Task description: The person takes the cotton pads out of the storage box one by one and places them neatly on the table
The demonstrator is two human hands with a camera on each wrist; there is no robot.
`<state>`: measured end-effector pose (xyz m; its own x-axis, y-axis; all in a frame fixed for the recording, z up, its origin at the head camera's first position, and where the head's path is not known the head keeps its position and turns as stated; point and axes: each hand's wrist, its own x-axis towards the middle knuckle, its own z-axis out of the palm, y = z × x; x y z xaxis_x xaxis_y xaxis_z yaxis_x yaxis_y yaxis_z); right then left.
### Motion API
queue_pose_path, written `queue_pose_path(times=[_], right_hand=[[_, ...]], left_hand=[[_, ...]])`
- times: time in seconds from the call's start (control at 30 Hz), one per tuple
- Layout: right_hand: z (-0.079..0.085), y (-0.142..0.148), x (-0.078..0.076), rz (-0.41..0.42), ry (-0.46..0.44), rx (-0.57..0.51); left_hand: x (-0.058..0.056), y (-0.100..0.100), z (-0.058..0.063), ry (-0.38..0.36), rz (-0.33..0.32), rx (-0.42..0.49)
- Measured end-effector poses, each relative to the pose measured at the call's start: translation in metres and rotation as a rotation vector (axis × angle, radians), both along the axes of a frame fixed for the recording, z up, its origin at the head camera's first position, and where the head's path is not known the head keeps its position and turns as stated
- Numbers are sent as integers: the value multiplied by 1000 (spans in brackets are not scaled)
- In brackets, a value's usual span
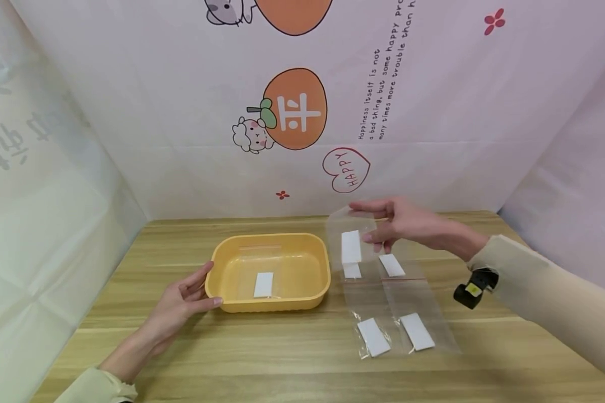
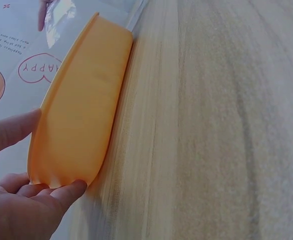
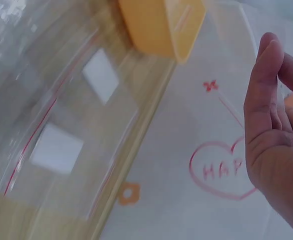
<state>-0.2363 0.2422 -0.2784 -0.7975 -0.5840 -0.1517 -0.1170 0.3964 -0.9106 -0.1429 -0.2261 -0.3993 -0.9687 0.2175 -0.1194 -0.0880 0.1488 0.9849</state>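
Note:
A yellow plastic basin [image 1: 267, 305] stands on the wooden table, a clear bag with a white label [image 1: 264, 284] lying inside. My left hand [image 1: 181, 302] grips the basin's left end, its thumb and fingers spread around the corner in the left wrist view. To the basin's right, my right hand [image 1: 400, 224] pinches the top of a clear plastic bag [image 1: 335, 240] between thumb and fingers, raised off the table. Below it lie clear zip bags [image 1: 368, 302] with red seal lines and white labels [image 1: 417, 331], partly overlapping.
The wooden table [image 1: 262, 358] meets a white printed backdrop [image 1: 206, 168] at its back edge. Pale cloth sides [image 1: 45, 184] close off the left and right. A small black device [image 1: 476, 288] is worn on the right wrist.

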Motion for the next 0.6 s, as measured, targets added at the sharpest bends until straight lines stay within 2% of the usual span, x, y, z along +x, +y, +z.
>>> queue_pose_path(times=[0.2,0.6], right_hand=[[-7,46,-12,-36,1,54],[-44,117,-25,-56,-48,88]], left_hand=[[0,-1,1,-2,3,-5],[-1,0,0,-12,6,-21]])
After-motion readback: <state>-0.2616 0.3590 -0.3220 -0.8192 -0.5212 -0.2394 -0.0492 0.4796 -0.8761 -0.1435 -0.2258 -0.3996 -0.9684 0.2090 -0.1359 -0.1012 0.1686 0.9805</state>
